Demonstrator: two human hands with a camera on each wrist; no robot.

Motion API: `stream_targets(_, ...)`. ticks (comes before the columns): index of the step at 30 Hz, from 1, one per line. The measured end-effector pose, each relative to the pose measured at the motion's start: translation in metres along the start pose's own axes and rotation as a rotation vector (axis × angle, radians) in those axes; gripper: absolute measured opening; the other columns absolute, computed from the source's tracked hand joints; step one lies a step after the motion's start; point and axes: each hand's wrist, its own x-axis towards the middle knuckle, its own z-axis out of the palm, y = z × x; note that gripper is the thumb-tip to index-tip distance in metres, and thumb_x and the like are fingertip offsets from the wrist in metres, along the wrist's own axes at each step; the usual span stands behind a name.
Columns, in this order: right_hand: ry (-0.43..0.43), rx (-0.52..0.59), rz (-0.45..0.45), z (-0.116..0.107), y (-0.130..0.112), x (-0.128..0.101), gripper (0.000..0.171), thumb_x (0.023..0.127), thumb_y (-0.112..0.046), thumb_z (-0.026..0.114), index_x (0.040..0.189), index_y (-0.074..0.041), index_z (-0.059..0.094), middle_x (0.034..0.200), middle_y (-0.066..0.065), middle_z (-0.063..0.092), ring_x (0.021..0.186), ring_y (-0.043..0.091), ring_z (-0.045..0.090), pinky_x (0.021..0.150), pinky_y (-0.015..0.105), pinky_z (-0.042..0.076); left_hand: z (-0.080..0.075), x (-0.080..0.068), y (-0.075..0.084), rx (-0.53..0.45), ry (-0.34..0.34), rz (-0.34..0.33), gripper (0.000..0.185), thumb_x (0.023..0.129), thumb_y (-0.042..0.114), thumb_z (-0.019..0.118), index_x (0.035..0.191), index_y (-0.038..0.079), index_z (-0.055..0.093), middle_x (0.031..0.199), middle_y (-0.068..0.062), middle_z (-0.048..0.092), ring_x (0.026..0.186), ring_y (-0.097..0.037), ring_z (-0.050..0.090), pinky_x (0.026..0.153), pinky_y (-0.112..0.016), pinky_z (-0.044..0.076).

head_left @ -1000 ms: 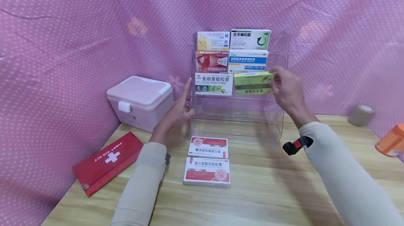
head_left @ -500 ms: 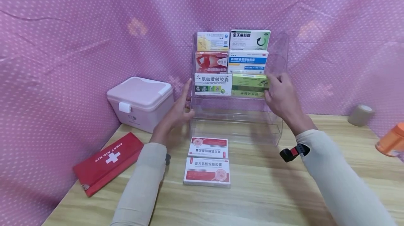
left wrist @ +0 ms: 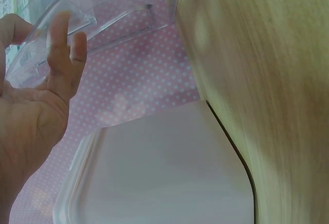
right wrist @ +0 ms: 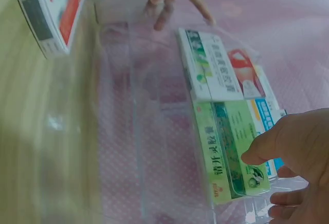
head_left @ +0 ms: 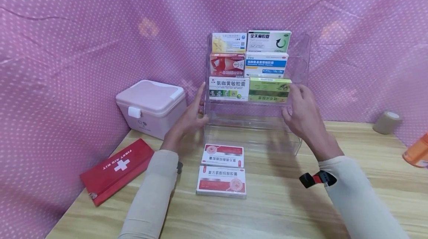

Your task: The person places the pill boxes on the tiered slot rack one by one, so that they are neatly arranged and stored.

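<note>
A clear tiered rack (head_left: 299,55) stands on the table, with rows of medicine boxes in its upper tiers. My left hand (head_left: 187,122) touches the rack's left side, its index finger extended along the edge. At the right end of the third row, a green medicine box (head_left: 269,91) sits beside a white medicine box (head_left: 229,89). My right hand (head_left: 305,114) is at the green box's right end. In the right wrist view, its thumb (right wrist: 257,152) lies over that end; the other fingers are loosely bent beside the rack, not wrapped round the box.
Two red-and-white medicine boxes (head_left: 221,182) lie in front of the rack. Leftward are a pink lidded case (head_left: 150,105) and a red first aid pouch (head_left: 117,170). A beige roll (head_left: 387,123) and an orange bottle (head_left: 418,150) stand at right.
The green box has gone from tilted in my right hand to level in the third row. My right hand has loosened from it and shifted slightly down; the left hand stays at the rack.
</note>
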Motion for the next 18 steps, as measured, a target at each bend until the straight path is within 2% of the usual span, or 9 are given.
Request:
stream_targets(2,-0.001,0.02,-0.007,0.002,-0.001,-0.009,0.063,0.093,-0.003,0.068,0.152,0.005,0.047,0.144,0.038,0.046,0.13,0.053,0.048,0.107,0.071,0.047,0.0,0.0,0.0,0.005,-0.003,0.001,0.125,0.091,-0.003,0.067,0.163,0.065,-0.01,0.177,-0.013,0.03,0.136,-0.039,0.057,0.115,-0.06,0.05)
stream_targets(6,-0.094,0.033,-0.01,0.008,-0.006,-0.029,0.053,0.094,-0.006,0.071,0.144,0.004,0.056,0.133,0.033,0.05,0.114,0.047,0.054,0.094,0.064,0.052,0.002,0.001,0.001,0.015,-0.005,0.002,0.124,0.092,-0.002,0.067,0.164,0.063,-0.011,0.181,-0.009,0.02,0.145,-0.04,0.052,0.122,-0.062,0.044)
stream_targets(10,-0.222,0.023,-0.034,0.016,-0.011,-0.042,0.037,0.096,-0.008,0.072,0.131,0.001,0.063,0.127,0.028,0.059,0.116,0.046,0.058,0.095,0.062,0.054,0.002,0.001,0.002,0.004,-0.005,0.001,0.124,0.093,-0.002,0.067,0.163,0.065,-0.011,0.175,-0.015,0.032,0.141,-0.042,0.054,0.12,-0.063,0.045)
stream_targets(13,-0.282,0.016,-0.069,0.023,-0.015,-0.048,0.021,0.095,-0.008,0.073,0.115,-0.002,0.069,0.112,0.021,0.067,0.105,0.039,0.064,0.088,0.055,0.057,0.001,0.0,0.004,-0.008,0.0,-0.006,0.125,0.093,-0.002,0.067,0.161,0.068,-0.01,0.171,-0.016,0.037,0.138,-0.041,0.056,0.118,-0.063,0.047)
stream_targets(16,-0.369,0.038,-0.114,0.03,-0.021,-0.054,0.006,0.095,-0.011,0.074,0.099,-0.007,0.071,0.093,0.011,0.071,0.087,0.026,0.066,0.076,0.043,0.058,0.001,0.0,0.005,-0.004,0.0,-0.01,0.124,0.094,-0.002,0.067,0.162,0.066,-0.01,0.18,-0.01,0.024,0.149,-0.041,0.048,0.124,-0.064,0.04)
stream_targets(18,-0.471,0.086,-0.141,0.036,-0.026,-0.057,0.004,0.096,-0.013,0.073,0.095,-0.01,0.071,0.086,0.005,0.071,0.081,0.018,0.065,0.072,0.036,0.056,0.0,-0.001,0.004,-0.002,-0.002,-0.006,0.123,0.094,-0.003,0.067,0.165,0.062,-0.01,0.183,-0.005,0.014,0.155,-0.042,0.041,0.126,-0.065,0.037)
